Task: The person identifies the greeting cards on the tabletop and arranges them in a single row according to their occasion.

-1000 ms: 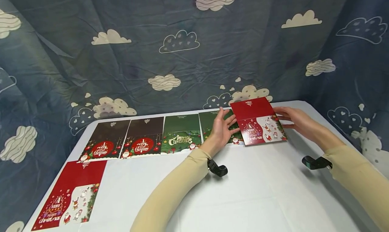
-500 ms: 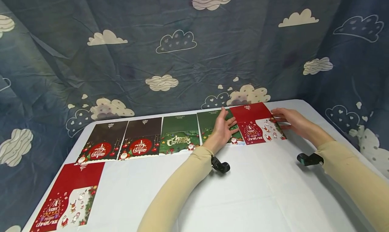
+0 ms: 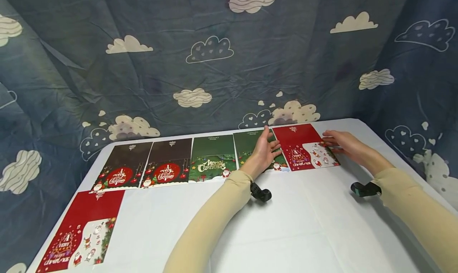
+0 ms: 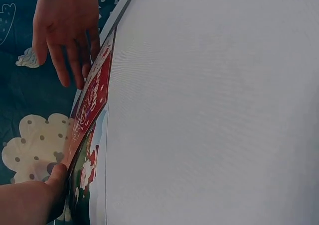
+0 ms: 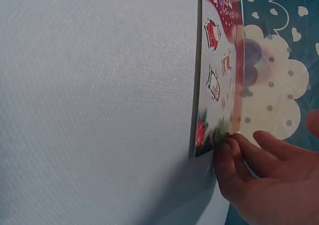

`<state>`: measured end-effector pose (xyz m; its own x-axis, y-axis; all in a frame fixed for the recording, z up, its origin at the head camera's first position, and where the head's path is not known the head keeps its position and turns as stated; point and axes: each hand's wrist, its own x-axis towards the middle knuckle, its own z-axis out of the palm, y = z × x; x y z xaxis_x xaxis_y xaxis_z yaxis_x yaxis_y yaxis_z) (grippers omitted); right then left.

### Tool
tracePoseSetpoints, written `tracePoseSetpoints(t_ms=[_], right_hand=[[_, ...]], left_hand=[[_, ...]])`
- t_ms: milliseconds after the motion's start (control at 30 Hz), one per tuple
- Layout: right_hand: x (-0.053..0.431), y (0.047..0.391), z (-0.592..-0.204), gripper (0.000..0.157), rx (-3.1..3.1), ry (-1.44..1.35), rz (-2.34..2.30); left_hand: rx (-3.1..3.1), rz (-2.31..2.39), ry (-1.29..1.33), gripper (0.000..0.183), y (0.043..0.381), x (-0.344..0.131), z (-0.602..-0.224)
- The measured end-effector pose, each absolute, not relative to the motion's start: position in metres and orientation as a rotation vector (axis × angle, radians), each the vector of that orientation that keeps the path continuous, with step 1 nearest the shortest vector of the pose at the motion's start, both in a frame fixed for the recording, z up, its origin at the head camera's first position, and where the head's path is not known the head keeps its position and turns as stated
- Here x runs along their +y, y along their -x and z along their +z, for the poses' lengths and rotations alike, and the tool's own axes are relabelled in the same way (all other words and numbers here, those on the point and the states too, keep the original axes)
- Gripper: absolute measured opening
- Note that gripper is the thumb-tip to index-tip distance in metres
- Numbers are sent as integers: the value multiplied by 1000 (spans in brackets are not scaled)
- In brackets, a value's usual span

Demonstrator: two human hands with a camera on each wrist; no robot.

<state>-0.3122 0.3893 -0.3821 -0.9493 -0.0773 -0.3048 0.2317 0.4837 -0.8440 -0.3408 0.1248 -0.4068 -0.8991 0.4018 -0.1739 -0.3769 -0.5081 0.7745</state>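
Observation:
A red Christmas card (image 3: 297, 146), opened out, lies at the right end of the back row on the table, its left edge by a green Christmas card (image 3: 247, 139). My left hand (image 3: 264, 151) is over that green card and hides part of it, fingers loosely spread toward the red card's left edge. On the other side, my right hand (image 3: 345, 144) has its fingertips at the red card's right edge, as the right wrist view shows on the card's corner (image 5: 205, 144). Neither hand grips the card.
Farther left in the row lie another green card (image 3: 212, 157) and two dark cards (image 3: 168, 161) with red ornaments. A second red card (image 3: 84, 229) lies at the table's left edge. A cloud-patterned cloth (image 3: 214, 78) hangs behind the white table (image 3: 286, 225).
The red card between my hands has come down from a raised tilt to lie flat in the row. My hands have loosened from its edges and stayed close by.

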Motion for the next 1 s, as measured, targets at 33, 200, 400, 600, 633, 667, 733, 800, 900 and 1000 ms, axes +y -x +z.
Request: tracePoseSetpoints(t_ms=[33,200,400,600,633,667,733,800,900,1000], right_hand=[[389,312,-382,75,2431,-132,-1457],[387,312,-384,77,2422,-149,-1532],[385,306,-386,78,2428,-307,-1770],[365,285,-371,80,2331,-246,-1902],[359,281,-368,79,2308,-233,-1919],[353,278,-365,79,2282,-226,-1940],[342,271,-361,78,2227,-198,-1985],[331,265,-359,76,2186,-166,-2020],[316,256,-357,70,2097,-146,-2103],[298,247,-356,57,2006,-129,-2175]], left_hand=[[1215,2398,-37,74,341,124,-407],[1202,2404,-20,70,341,120,-407],[1201,2403,-16,68,340,108,-409],[1243,2386,-61,66,342,81,-406],[1254,2374,-71,66,342,76,-405],[1265,2361,-79,66,341,70,-404],[1298,2321,-96,66,340,59,-403],[1341,2268,-128,65,337,47,-401],[1402,2173,-202,64,332,29,-399],[1439,2085,-282,63,326,12,-394]])
